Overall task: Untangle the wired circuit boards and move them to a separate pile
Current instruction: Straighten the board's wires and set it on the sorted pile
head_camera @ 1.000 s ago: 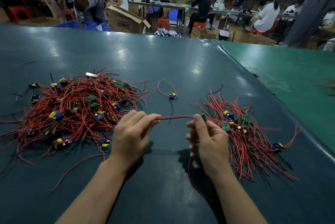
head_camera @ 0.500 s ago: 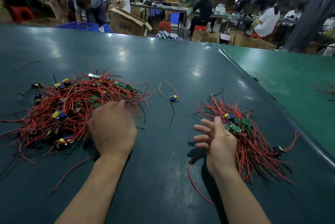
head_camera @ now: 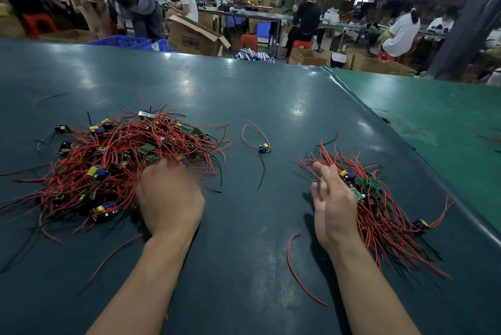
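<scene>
A big tangled heap of small circuit boards with red and black wires [head_camera: 113,161] lies on the left of the dark green table [head_camera: 244,96]. My left hand [head_camera: 169,199] rests at the heap's lower right edge, its fingertips hidden among the wires. A smaller, separate pile of wired boards [head_camera: 379,207] lies on the right. My right hand [head_camera: 332,204] is beside that pile's left edge with straight, spread fingers and holds nothing. One lone wired board [head_camera: 264,148] lies between the piles.
A loose red wire [head_camera: 295,272] curves on the table in front of my right wrist. A lighter green table [head_camera: 433,123] adjoins on the right. Beyond the far edge are cardboard boxes [head_camera: 192,39], blue crates and several people working.
One second ago both hands held a wired board stretched between them. My right hand laid it on the right pile and let go; my left hand went back to the tangled heap.
</scene>
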`<state>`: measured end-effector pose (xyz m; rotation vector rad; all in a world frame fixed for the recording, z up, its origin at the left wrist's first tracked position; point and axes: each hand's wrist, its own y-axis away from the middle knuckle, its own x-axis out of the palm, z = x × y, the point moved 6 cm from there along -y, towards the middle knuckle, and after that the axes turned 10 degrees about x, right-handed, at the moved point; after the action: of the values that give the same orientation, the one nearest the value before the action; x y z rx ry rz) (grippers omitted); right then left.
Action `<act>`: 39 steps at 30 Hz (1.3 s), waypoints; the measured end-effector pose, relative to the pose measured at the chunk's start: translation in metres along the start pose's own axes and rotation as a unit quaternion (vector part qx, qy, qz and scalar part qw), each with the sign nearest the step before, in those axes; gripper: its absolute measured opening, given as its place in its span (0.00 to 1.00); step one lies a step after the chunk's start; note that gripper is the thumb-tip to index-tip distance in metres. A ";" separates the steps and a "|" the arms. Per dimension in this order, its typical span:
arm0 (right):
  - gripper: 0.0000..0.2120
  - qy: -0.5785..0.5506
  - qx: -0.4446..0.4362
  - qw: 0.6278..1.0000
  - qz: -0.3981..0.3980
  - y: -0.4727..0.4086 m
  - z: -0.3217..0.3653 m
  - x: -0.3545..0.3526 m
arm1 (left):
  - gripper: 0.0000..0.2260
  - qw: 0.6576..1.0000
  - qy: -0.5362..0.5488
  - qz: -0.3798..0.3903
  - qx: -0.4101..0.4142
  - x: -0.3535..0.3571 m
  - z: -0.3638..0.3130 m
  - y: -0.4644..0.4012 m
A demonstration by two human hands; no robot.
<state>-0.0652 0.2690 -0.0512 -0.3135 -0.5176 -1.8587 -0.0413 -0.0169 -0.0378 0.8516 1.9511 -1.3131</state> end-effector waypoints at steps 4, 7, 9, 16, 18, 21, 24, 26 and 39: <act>0.12 0.142 -0.022 0.989 0.031 0.014 -0.004 0.010 | 0.13 1.000 -0.009 0.009 0.007 -0.002 -0.002 0.001; 0.15 0.296 -0.082 0.951 0.047 0.025 -0.009 0.018 | 0.11 0.999 -0.015 0.015 0.024 -0.006 -0.005 0.004; 0.16 0.325 -0.087 0.940 0.062 0.027 -0.011 0.020 | 0.10 0.999 -0.020 0.023 0.035 -0.008 -0.007 0.004; 0.16 0.301 -0.082 0.948 0.059 0.024 -0.010 0.017 | 0.19 0.995 -0.028 0.092 0.005 -0.024 0.009 -0.015; 0.17 0.297 -0.081 0.950 0.057 0.024 -0.010 0.017 | 0.16 0.988 -0.094 0.124 0.006 -0.029 0.008 -0.015; 0.17 0.288 -0.080 0.953 0.050 0.023 -0.009 0.014 | 0.08 0.986 -0.100 0.126 0.031 -0.035 -0.001 -0.015; 0.18 0.283 -0.084 0.954 0.052 0.021 -0.010 0.014 | 0.12 0.996 -0.030 0.075 0.029 -0.043 -0.006 -0.018; 0.18 0.279 -0.085 0.955 0.053 0.020 -0.010 0.014 | 0.14 0.999 0.040 -0.002 0.023 -0.057 -0.012 -0.017; 0.08 0.199 -0.068 0.966 0.149 0.033 -0.009 0.029 | 0.08 0.886 0.240 -0.148 0.368 -0.061 -0.098 0.004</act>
<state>-0.0441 0.2315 -0.0395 -0.0939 -0.0614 -1.6075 -0.0160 0.0661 0.0385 1.3763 1.9902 -2.2817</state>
